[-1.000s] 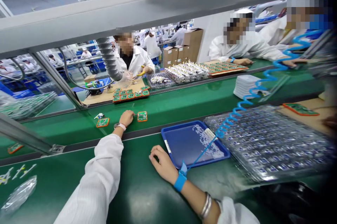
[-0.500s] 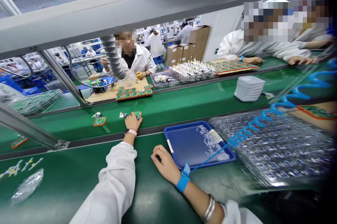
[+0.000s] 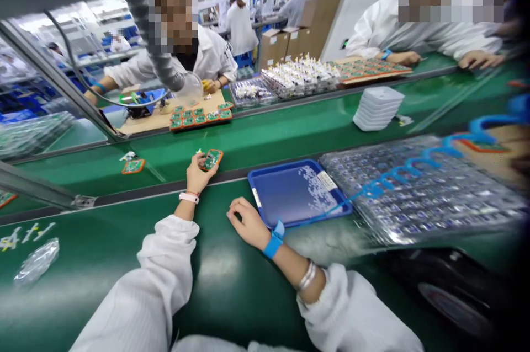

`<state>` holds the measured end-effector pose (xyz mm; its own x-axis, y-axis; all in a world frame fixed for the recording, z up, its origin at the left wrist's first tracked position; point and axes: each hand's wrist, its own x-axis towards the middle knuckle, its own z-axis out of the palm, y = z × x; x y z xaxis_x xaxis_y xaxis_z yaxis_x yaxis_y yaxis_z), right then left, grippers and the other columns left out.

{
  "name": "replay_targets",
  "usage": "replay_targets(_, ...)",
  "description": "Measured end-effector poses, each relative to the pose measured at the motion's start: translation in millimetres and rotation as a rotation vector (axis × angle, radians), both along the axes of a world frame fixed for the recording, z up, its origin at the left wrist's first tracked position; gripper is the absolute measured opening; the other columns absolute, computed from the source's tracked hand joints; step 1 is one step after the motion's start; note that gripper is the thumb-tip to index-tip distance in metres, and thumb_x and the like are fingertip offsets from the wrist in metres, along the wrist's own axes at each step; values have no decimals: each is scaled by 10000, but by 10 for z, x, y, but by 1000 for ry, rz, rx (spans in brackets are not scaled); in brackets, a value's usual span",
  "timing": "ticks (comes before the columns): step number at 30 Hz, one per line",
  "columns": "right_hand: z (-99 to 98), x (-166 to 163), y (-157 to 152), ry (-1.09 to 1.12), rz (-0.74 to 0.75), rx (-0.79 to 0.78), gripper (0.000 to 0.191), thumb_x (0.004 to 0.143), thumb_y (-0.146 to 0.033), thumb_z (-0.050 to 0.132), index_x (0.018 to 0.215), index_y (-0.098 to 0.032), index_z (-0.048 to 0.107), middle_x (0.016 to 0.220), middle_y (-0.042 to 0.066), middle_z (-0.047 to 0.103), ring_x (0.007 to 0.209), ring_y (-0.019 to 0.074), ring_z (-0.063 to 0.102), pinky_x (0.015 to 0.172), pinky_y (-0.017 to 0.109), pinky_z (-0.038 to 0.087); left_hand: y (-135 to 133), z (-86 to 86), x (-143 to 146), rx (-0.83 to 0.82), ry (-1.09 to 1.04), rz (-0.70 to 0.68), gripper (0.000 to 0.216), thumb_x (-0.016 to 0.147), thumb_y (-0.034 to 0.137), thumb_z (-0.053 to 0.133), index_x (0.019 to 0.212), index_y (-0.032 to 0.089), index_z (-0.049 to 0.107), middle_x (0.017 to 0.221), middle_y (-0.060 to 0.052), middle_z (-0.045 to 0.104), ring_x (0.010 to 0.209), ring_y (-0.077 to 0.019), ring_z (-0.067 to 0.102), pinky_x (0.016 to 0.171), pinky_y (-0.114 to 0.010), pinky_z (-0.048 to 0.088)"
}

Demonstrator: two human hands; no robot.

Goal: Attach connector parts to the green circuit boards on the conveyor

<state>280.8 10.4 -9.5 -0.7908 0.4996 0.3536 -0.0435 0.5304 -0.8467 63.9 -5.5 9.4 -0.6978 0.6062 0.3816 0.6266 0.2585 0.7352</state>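
Note:
My left hand point(image 3: 197, 174) reaches over the conveyor belt, palm up, and holds a small green circuit board with an orange edge point(image 3: 212, 159) in its fingers. A second orange-edged board point(image 3: 133, 166) lies on the belt to the left, with a small white part point(image 3: 128, 156) just beyond it. My right hand point(image 3: 248, 224) rests empty on the green bench, beside a blue tray point(image 3: 296, 192) scattered with tiny white parts. A blue strap point(image 3: 272, 245) circles that wrist.
A clear tray stack of blue-and-silver parts point(image 3: 418, 189) lies right, under a blue coiled cord point(image 3: 408, 165). White trays point(image 3: 377, 108) stand on the belt. Co-workers sit opposite, with boards point(image 3: 201, 117) and cardboard boxes point(image 3: 285, 48) behind. A plastic bag point(image 3: 37, 261) lies left.
My left hand has lifted the board off the belt and turned palm up. My right hand stays beside the tray, while the whole view has tilted and shifted.

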Motion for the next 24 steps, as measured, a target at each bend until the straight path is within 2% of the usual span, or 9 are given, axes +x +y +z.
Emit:
replay_targets(2,1,-3,-4,2,5,-4,125,808,-124,488,696,-176,502,855,57,526,845,163,509,795,322,428,-61,15,157,29,5,-46,606,648,357,742,1161,186,466,1061,-79,655,937,-185,644,872,-320,506)
replay_targets(6,10,-19,-3,-11,-2,-14,127,796,-112,517,688,-176,502,847,43,521,840,152,510,808,313,426,-190,40,402,-18,-8,-136,607,657,346,731,1168,177,451,1093,-96,638,986,-202,628,904,-355,499)
replay_targets(10,43,-19,-15,-24,-20,-22,131,794,-112,530,688,-178,492,851,42,514,853,152,509,821,309,426,-499,-18,669,-21,-103,-223,599,663,355,726,1163,173,451,1116,-118,623,1041,-219,608,933,-383,484)
replay_targets(13,71,-12,-22,-29,-24,-19,133,792,-112,529,692,-182,475,837,41,509,847,155,507,814,298,435,-874,-91,869,-47,-182,-166,620,673,403,717,1184,181,443,1139,-124,611,1060,-232,598,940,-406,477)
replay_targets(16,67,-14,-16,-57,-40,-1,138,769,-87,512,702,-191,450,841,40,498,848,155,500,814,290,446,-1146,-122,972,-136,-134,-118,656,671,452,711,1212,197,440,1149,-109,605,1043,-242,596,936,-417,471)
replay_targets(20,10,-17,-22,-66,-122,-17,163,729,-36,440,801,-178,476,904,66,491,916,173,498,840,311,460,-1150,-80,1005,-266,23,-200,642,690,492,668,1220,197,458,1158,-100,588,1042,-263,573,895,-405,472)
replay_targets(24,-22,-6,-42,-49,-172,-93,404,684,-12,417,1060,-148,472,1123,123,462,1071,197,473,928,366,447,-1051,-61,1001,-322,155,-233,646,711,484,636,1250,188,438,1155,-108,579,1045,-284,545,908,-421,441)
